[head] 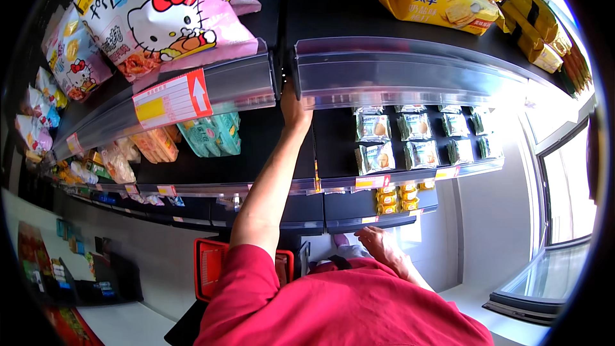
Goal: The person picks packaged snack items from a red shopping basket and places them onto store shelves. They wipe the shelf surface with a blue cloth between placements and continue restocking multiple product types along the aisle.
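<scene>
My left hand [291, 101] reaches up to the gap between two upper shelf sections; its fingers are hidden behind the clear plastic shelf edge, so what it touches does not show. Left of it, a price-tag holder [172, 100] is fixed to the shelf front, below a large Hello Kitty snack bag [173, 24]. To its right runs a clear plastic shelf-edge strip [408, 77]. My right hand [377, 242] hangs low near my waist, fingers loosely bent and apart, holding nothing visible. Small yellow packets [387, 199] stand on the lower shelf beyond it.
Yellow biscuit packs [442, 5] lie on the upper right shelf. Green-white packets [375, 158] stand in rows below, with teal packs [211, 134] further left. A red basket [209, 269] is beside my left side. An open window [567, 182] is at the right.
</scene>
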`<action>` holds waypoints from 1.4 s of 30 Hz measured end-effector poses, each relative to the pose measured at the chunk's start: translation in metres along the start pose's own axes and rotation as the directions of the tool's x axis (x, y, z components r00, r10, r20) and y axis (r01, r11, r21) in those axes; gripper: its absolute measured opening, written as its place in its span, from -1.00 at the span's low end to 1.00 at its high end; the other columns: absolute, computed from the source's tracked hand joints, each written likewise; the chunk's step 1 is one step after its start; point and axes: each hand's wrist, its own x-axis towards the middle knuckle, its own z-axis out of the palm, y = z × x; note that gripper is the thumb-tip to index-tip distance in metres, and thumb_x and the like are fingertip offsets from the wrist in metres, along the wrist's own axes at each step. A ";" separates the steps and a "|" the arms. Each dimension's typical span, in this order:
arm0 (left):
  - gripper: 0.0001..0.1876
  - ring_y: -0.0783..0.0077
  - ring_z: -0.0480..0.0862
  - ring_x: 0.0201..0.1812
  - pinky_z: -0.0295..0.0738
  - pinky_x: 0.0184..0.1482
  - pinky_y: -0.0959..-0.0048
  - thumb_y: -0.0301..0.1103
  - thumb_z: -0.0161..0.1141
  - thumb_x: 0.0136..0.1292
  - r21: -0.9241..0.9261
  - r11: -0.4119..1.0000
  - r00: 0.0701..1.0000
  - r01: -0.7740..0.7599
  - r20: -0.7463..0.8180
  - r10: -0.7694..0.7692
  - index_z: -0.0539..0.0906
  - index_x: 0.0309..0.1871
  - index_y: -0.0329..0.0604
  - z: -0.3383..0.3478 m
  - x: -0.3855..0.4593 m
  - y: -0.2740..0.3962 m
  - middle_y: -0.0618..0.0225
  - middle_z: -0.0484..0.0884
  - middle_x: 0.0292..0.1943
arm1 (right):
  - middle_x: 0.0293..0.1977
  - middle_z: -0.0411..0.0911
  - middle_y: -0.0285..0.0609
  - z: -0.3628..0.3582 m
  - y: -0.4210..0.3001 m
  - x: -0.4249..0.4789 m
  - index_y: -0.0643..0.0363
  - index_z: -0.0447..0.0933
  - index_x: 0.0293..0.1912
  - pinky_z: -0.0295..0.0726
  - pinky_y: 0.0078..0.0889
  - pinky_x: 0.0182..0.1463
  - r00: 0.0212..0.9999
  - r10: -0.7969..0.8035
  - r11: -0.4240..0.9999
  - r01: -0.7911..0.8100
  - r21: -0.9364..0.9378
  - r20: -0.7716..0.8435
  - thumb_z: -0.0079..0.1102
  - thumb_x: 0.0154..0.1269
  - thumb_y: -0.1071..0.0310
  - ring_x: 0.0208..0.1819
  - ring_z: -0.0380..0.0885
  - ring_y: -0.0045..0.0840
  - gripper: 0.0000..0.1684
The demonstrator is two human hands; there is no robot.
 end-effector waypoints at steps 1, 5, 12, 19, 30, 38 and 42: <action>-0.72 -0.01 0.72 -0.12 0.65 -0.09 0.12 -0.22 0.15 0.44 0.189 0.981 0.999 -0.045 0.004 0.045 0.59 -0.04 -0.29 0.001 -0.011 0.003 -0.02 0.66 -0.15 | -0.14 0.71 -0.04 0.000 0.001 -0.001 0.14 0.67 -0.04 0.71 -0.16 -0.07 1.000 0.011 1.000 -0.011 0.000 0.002 0.23 0.42 0.36 -0.11 0.71 -0.12 -0.82; -0.72 -0.13 0.73 -0.12 0.68 -0.12 0.02 -0.34 0.30 0.25 0.359 0.925 0.965 0.128 0.168 -0.199 0.62 -0.02 -0.21 -0.024 -0.027 -0.003 -0.09 0.69 -0.15 | -0.16 0.70 -0.04 -0.002 0.004 -0.002 0.13 0.66 -0.04 0.70 -0.15 -0.07 1.000 -0.001 1.000 0.001 -0.010 -0.003 0.19 0.44 0.33 -0.12 0.70 -0.11 -0.82; -0.65 -0.17 0.69 -0.08 0.72 -0.16 -0.01 -0.41 0.19 0.33 0.597 0.744 0.913 0.300 0.046 -0.405 0.53 0.17 -0.17 -0.081 -0.025 -0.055 -0.10 0.52 0.04 | -0.15 0.67 -0.02 0.004 0.003 0.003 0.12 0.63 -0.03 0.68 -0.12 -0.06 0.998 -0.044 0.998 0.042 0.037 0.051 0.15 0.45 0.34 -0.10 0.68 -0.08 -0.82; -0.56 0.03 0.56 0.10 0.55 0.04 0.05 -0.07 0.36 0.25 0.621 0.780 0.994 0.076 0.017 -0.111 0.65 0.05 -0.18 -0.048 -0.036 -0.031 0.09 0.65 0.02 | -0.15 0.68 -0.02 0.008 0.011 0.001 0.13 0.63 -0.04 0.68 -0.13 -0.05 0.999 -0.043 0.999 0.043 0.026 0.033 0.15 0.44 0.37 -0.09 0.68 -0.09 -0.83; -0.66 0.13 0.57 0.02 0.48 0.06 0.10 -0.16 0.34 0.27 0.525 0.851 0.949 -0.013 0.275 -0.155 0.67 0.04 -0.10 -0.065 -0.071 0.021 0.28 0.71 0.04 | -0.16 0.72 -0.05 0.016 0.006 0.010 0.12 0.68 -0.05 0.70 -0.14 -0.09 0.998 -0.063 0.998 0.063 -0.023 0.028 0.25 0.39 0.37 -0.16 0.71 -0.12 -0.82; -0.67 0.07 0.58 0.03 0.51 0.17 0.21 -0.39 0.38 0.21 0.344 0.936 0.948 -0.072 0.316 -0.044 0.64 0.05 -0.14 -0.151 -0.107 -0.001 0.24 0.72 -0.01 | -0.15 0.73 -0.04 0.027 -0.010 0.015 0.11 0.69 -0.05 0.70 -0.15 -0.06 0.988 -0.106 0.993 0.110 -0.033 0.108 0.26 0.38 0.37 -0.16 0.73 -0.14 -0.81; -0.63 0.08 0.61 0.04 0.55 0.17 0.19 -0.51 0.38 0.17 0.214 0.973 0.906 -0.090 0.423 -0.009 0.62 0.06 -0.16 -0.196 -0.127 -0.001 0.22 0.72 -0.02 | -0.16 0.72 -0.01 0.034 -0.020 0.025 0.12 0.68 -0.04 0.70 -0.14 -0.06 0.975 -0.152 0.987 0.157 -0.019 0.161 0.27 0.38 0.38 -0.13 0.72 -0.10 -0.81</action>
